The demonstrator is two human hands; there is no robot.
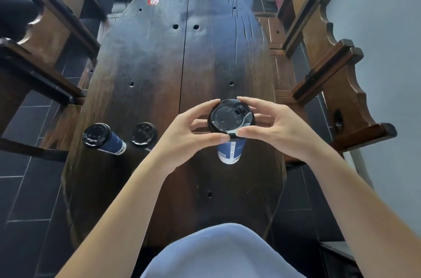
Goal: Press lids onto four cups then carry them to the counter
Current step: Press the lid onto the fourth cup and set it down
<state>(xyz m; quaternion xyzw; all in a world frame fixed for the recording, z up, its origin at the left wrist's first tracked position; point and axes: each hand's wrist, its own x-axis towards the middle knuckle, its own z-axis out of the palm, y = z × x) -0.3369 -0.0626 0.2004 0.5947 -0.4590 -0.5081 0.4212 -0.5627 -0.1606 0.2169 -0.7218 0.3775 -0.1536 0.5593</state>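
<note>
Pale blue cloth (225,252) at the person's waist fills the bottom of the view, with both bare forearms reaching out from it over the long dark wooden table (159,68).

At the left of the table stands a lidded blue cup (103,139), and just beside it a second lidded cup (143,134), part hidden by the left wrist. A fourth cup is not in view.

The left hand (182,139) has its fingers curved round the near-left rim of the black lid (231,117), thumb at the front edge. That lid sits on the third blue cup (231,151), which stands on the table right of centre. It looks tilted, with a pale sliver showing at its right edge, so it is probably not yet seated.

The right hand (278,127) cups the lid's right side, fingertips on the far rim and thumb at the front.

To finish this step well, the person should level the lid first, then press evenly down around the whole rim with both thumbs, keeping the cup upright so it neither buckles nor tips.
</note>
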